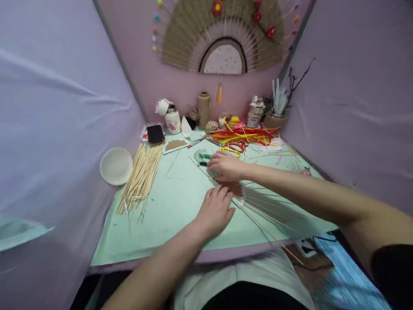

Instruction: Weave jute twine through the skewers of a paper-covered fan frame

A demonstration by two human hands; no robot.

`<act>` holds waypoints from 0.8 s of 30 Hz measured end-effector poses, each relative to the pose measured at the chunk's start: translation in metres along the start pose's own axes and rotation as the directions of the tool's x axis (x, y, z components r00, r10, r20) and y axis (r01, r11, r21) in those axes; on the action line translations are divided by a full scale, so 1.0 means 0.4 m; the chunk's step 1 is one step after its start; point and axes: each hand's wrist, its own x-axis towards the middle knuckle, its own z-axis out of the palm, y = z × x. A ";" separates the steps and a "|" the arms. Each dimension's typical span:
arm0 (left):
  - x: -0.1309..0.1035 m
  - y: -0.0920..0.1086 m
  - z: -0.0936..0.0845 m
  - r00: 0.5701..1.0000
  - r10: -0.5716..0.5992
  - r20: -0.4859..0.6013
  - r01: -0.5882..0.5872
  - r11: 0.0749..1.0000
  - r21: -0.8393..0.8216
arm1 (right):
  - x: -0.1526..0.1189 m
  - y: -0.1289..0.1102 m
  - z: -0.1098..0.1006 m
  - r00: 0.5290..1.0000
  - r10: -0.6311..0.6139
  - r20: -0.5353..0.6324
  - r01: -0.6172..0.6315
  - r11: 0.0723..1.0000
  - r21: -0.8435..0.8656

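Note:
A brown half-round piece (236,188) with thin sticks (267,215) fanning out to the right lies on the pale green table cover. My left hand (215,210) rests at its lower left edge, fingers bent and close together; what they hold, if anything, is hidden. Above it, my right hand (226,165) reaches across from the right and lies over the upper left part of the piece. Its fingertips are near a black object (203,164) and a green and clear protractor (201,156). The undersides of both hands are out of sight.
Many wooden sticks (142,176) lie at the left beside a white round bowl (116,166). Red, orange and yellow fuzzy stems (245,135) are heaped at the back. A white jar (173,119), a brown roll (204,110) and a pot with twigs (275,119) stand along the wall.

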 end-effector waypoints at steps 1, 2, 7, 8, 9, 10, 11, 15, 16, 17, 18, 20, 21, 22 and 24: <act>0.004 -0.003 0.000 1.000 -0.001 -0.006 0.001 1.000 0.000 | -0.002 0.000 0.000 1.000 -0.001 0.000 0.001 1.000 0.003; 0.007 -0.005 0.000 1.000 -0.001 -0.011 0.001 1.000 0.000 | -0.003 -0.001 -0.001 1.000 -0.001 0.001 0.001 1.000 0.006; 0.011 -0.012 0.005 0.999 0.009 -0.039 -0.009 1.000 -0.005 | -0.002 -0.003 -0.002 1.000 0.006 0.003 -0.006 1.000 0.020; 0.010 -0.013 0.006 0.999 0.010 -0.041 -0.010 1.000 -0.005 | 0.000 -0.003 -0.002 1.000 0.008 0.001 -0.008 1.000 0.021; 0.009 -0.013 0.007 0.999 0.009 -0.042 -0.010 1.000 -0.004 | 0.001 -0.003 -0.003 1.000 0.009 0.000 -0.009 1.000 0.022; 0.009 -0.013 0.008 0.999 0.009 -0.041 -0.009 1.000 -0.002 | 0.002 -0.003 -0.003 1.000 0.011 -0.002 -0.011 1.000 0.022; 0.009 -0.012 0.008 0.999 0.008 -0.042 -0.008 1.000 0.000 | 0.002 -0.002 -0.004 1.000 0.014 -0.003 -0.014 1.000 0.021; 0.010 -0.012 0.005 0.999 0.010 -0.037 -0.010 1.000 0.005 | 0.001 -0.001 -0.005 1.000 0.018 0.000 -0.018 1.000 0.022; 0.011 -0.012 0.004 0.999 0.012 -0.034 -0.012 1.000 0.006 | 0.000 -0.001 -0.004 1.000 0.019 0.001 -0.019 1.000 0.024; 0.011 -0.011 0.003 0.999 0.015 -0.032 -0.014 1.000 0.007 | 0.000 -0.001 -0.003 1.000 0.020 0.001 -0.020 0.999 0.027; 0.011 -0.011 0.003 0.999 0.016 -0.031 -0.016 1.000 0.008 | 0.000 -0.001 -0.001 1.000 0.022 0.002 -0.022 0.999 0.029; 0.011 -0.011 0.003 0.999 0.015 -0.032 -0.014 1.000 0.010 | 0.000 -0.002 0.001 1.000 0.028 0.002 -0.028 0.999 0.030; 0.012 -0.010 0.003 0.999 0.013 -0.032 -0.013 1.000 0.011 | 0.001 -0.002 0.001 1.000 0.028 0.004 -0.028 0.999 0.029; 0.012 -0.010 0.003 0.999 0.010 -0.031 -0.010 1.000 0.012 | 0.001 -0.002 -0.003 1.000 0.025 0.003 -0.025 0.999 0.027; 0.012 -0.009 0.002 1.000 0.000 -0.028 0.000 1.000 0.010 | 0.000 0.000 -0.024 1.000 0.019 -0.019 -0.018 0.999 0.028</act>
